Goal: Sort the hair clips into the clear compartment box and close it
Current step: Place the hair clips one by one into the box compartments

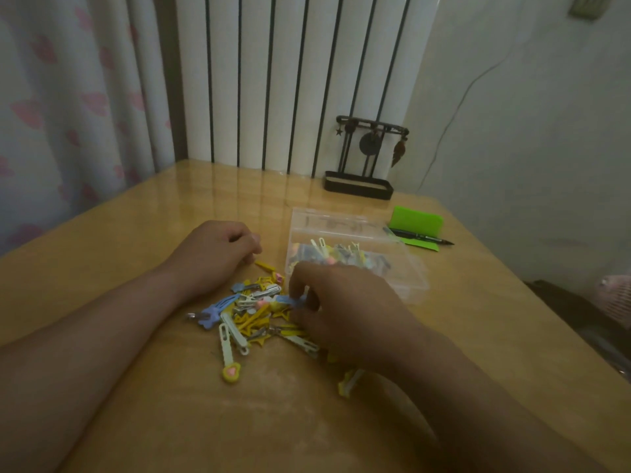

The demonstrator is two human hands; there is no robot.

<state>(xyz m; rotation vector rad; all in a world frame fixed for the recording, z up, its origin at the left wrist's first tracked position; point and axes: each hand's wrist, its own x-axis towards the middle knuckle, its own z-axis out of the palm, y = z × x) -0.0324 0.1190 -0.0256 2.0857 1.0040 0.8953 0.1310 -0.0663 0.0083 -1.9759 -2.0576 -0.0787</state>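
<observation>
While a pile of hair clips (pixel 252 319) lies on the table (pixel 136 233) beside the open clear box (pixel 403 271), the right hand (pixel 348 308) pinches a blue clip (pixel 288 300); the left hand (pixel 215 257) rests loosely curled, holding nothing visible. Next, probably: lift and drop it into a compartment.

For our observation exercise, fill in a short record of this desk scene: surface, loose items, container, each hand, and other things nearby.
surface: wooden table
loose items: pile of hair clips, yellow, blue and white, in front of the box
container: clear box, lid open, some clips already inside
left hand: curled loosely, resting beside the pile
right hand: fingers pinching a blue clip at the pile
other things: black pen on a green card; dark stand at the back
</observation>
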